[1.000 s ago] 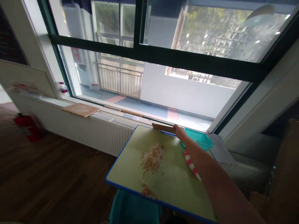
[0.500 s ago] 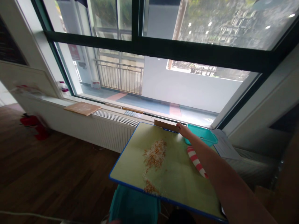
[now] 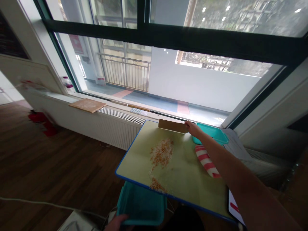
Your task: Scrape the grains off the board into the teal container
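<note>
My right hand grips the right end of a brown cardboard strip, which stands on its long edge at the far side of the yellow-green table. Nearer to me, a pile of yellow kernels mixed with white grains is spread on the tabletop. A smaller heap of kernels lies at the near edge. Below that edge, my left hand holds the rim of a teal basin.
A second teal tray sits at the far right corner. Beside my right forearm lies a red-and-white striped cloth item. A tablet-like device rests at the near right edge. Behind the table are a radiator and a wooden board.
The cardboard strip has come from the table's far edge onto the tabletop, with more of its face showing. My left hand and the basin show more as the view tilted down.
</note>
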Available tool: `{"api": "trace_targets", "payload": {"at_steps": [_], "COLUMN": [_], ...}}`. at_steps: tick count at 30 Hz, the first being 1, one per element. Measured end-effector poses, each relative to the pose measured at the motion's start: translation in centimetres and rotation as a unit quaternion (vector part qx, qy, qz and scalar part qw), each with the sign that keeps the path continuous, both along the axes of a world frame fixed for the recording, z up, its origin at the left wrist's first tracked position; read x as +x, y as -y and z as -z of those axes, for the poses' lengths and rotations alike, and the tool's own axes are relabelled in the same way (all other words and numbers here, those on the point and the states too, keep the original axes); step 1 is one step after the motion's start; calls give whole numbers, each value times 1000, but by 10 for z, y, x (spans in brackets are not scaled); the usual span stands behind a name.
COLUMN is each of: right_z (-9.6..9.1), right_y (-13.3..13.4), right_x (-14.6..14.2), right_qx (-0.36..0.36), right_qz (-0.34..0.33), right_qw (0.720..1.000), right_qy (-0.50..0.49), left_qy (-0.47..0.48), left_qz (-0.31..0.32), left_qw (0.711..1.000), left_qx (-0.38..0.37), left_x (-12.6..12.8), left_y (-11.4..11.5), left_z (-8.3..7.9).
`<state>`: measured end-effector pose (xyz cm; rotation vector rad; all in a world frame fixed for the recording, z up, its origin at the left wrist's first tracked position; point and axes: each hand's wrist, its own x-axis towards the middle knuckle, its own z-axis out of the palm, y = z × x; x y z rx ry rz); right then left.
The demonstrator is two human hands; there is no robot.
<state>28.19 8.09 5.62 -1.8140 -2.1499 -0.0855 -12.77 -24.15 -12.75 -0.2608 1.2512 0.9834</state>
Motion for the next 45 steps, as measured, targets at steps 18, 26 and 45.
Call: {"api": "trace_targets", "payload": {"at_steps": [18,26,45], "right_z": [12,11,-7], "right_y": [-11,-2,62], "right_x": [0,1,-34], "right_qx": [-10,-18,66], "right_qz": [47,23,190], "right_qw": [998,998,975], "right_qy": [31,52,97], "left_qy": [29,47,2], "left_qz": [-2,-17,-2], "left_qw": [999,999,1000], "left_qx": [-29,-19,-22], "left_x": [7,11,5], "left_y": [-6,-9,-11], "left_z": [-9,-22,-8]}}
